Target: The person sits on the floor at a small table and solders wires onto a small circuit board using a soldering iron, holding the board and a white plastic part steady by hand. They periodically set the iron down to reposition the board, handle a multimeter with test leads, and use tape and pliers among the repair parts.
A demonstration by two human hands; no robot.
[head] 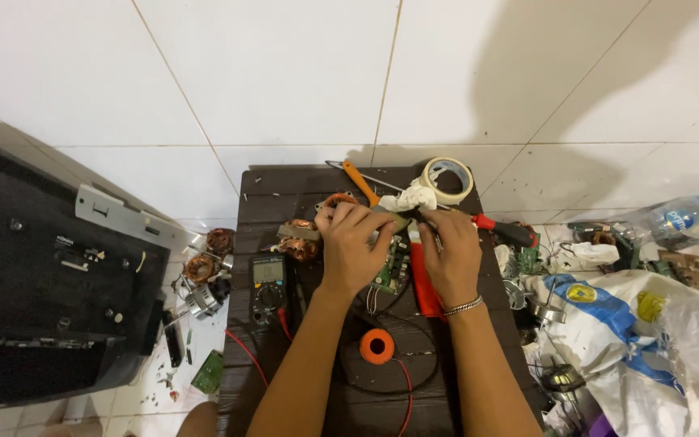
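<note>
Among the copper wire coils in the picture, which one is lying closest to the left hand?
The coil on the dark table, just left of the left hand. The other two coils lie off the table, on the floor.

Multimeter (268,285), orange spool (377,346) and tape roll (446,180) crowd the dark table (262,190).

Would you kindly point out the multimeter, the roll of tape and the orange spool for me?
Multimeter (268,289): head view, on its round dial.
Roll of tape (449,179): head view, on the roll's near rim.
Orange spool (377,346): head view, on its flat orange face beside the centre hole.
</note>
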